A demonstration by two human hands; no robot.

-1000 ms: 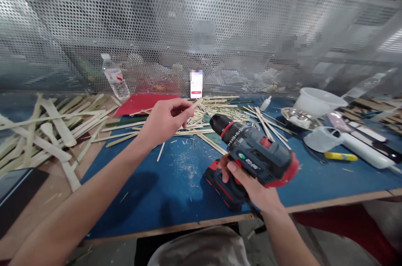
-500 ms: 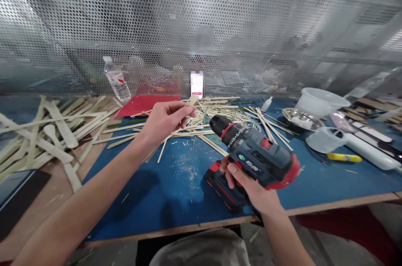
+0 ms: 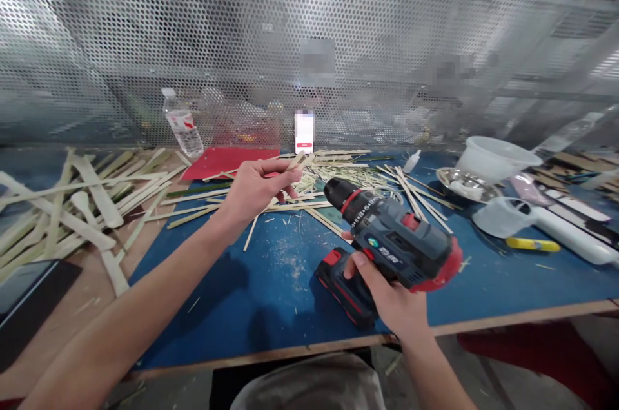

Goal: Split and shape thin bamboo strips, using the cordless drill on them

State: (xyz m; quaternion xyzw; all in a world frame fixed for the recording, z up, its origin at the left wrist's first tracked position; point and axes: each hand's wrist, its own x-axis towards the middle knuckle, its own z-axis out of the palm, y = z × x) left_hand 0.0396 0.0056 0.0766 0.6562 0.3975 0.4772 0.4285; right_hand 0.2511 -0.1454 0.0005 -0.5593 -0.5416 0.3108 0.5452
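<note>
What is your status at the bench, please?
Left hand pinching bamboo strip; right hand holding cordless drill; loose bamboo strips beside drill.

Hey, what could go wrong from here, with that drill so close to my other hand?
Two risks, I'd say. The chuck of the cordless drill in your right hand points toward your left hand and the bamboo sliver it pinches, so an accidental trigger squeeze could catch your fingers. The loose bamboo strips just beyond could also snag in a spinning chuck.
</note>
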